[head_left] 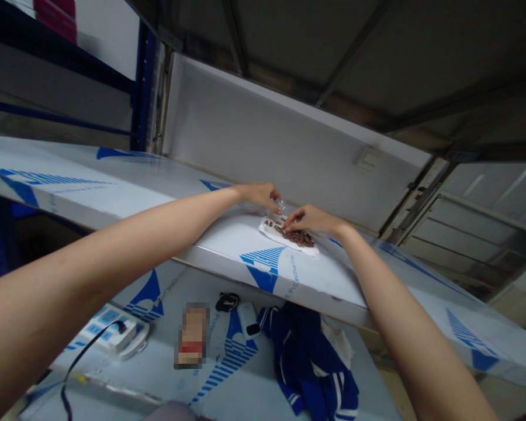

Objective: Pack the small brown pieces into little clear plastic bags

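Reaching over the front edge of the upper shelf (228,237), both forearms cross its lip well apart, then angle inward until the hands nearly meet. My left hand (259,194) has its fingers curled down by a scrap of clear plastic (281,205); I can't tell from here whether they grip it. My right hand (312,218) brings thumb and fingertips together at the small brown pieces (301,237); whether one is pinched, I can't make out.

Those pieces lie on a white paper (312,251), mostly bunched toward its right half, with a few spaced out on the left. Between paper and front edge I have a strip of film-covered surface, and more stretches off to either side. Behind, the pale wall panel (263,134) bounds my reach; overhead, the dark underside (333,52) spans the bay. Below the lip, a blue garment (300,356) lies on the lower shelf (166,374).
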The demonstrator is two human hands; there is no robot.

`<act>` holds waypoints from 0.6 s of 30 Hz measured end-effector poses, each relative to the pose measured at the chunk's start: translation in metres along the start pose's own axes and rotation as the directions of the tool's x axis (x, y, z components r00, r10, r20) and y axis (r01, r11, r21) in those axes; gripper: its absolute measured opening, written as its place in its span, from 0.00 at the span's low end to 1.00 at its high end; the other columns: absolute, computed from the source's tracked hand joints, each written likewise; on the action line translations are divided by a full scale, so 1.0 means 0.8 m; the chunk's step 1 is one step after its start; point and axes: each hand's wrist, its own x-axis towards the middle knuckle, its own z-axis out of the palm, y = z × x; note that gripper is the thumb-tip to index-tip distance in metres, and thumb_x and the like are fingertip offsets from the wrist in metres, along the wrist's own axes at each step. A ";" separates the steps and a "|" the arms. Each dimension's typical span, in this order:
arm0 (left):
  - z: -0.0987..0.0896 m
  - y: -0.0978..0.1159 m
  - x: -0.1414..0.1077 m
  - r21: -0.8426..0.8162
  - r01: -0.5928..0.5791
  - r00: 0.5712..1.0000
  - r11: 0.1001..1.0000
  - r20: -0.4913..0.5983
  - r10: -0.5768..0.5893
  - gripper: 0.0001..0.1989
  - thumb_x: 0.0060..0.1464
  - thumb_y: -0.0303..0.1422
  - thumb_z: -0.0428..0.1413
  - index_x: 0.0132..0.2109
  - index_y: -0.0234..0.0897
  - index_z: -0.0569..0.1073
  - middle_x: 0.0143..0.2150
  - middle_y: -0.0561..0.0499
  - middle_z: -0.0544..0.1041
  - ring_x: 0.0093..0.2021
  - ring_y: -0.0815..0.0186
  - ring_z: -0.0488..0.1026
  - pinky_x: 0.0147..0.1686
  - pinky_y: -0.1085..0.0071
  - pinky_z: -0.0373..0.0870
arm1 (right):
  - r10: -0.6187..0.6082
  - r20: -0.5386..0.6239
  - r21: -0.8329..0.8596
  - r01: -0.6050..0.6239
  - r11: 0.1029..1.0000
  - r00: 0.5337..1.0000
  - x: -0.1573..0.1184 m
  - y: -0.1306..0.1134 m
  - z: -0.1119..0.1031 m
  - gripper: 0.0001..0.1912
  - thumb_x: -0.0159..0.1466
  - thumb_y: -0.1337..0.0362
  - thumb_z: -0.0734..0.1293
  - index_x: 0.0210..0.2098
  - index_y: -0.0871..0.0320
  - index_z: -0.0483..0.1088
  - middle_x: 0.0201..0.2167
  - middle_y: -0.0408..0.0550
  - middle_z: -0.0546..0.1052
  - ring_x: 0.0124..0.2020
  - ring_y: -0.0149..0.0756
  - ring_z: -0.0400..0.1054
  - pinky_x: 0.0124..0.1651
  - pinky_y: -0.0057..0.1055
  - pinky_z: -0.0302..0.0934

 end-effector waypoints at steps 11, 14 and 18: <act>0.005 0.016 -0.003 -0.049 -0.063 0.998 0.997 0.024 0.064 0.30 0.45 0.46 0.59 0.52 0.32 0.73 0.49 0.42 0.76 0.47 0.57 0.71 0.48 0.67 0.63 | -0.048 -0.499 -0.125 -0.017 0.992 0.866 0.004 0.005 -0.010 0.07 0.56 0.63 0.68 0.33 0.59 0.77 0.33 0.51 0.79 0.32 0.37 0.69 0.37 0.33 0.60; 0.005 0.019 -0.004 -0.070 -0.081 0.997 0.994 0.015 0.082 0.29 0.45 0.45 0.59 0.52 0.32 0.73 0.49 0.43 0.76 0.47 0.58 0.72 0.46 0.68 0.64 | -0.085 -0.480 -0.110 0.037 0.993 0.873 0.009 0.009 -0.008 0.08 0.58 0.61 0.67 0.33 0.57 0.77 0.35 0.52 0.78 0.33 0.38 0.70 0.37 0.34 0.60; 0.004 0.012 -0.001 -0.053 -0.042 0.999 0.998 -0.021 0.041 0.30 0.44 0.46 0.59 0.52 0.32 0.73 0.49 0.42 0.76 0.48 0.57 0.71 0.47 0.68 0.63 | -0.048 -0.523 -0.136 -0.028 0.990 0.851 0.006 0.007 -0.010 0.12 0.60 0.56 0.65 0.33 0.57 0.76 0.35 0.52 0.78 0.34 0.40 0.69 0.38 0.37 0.59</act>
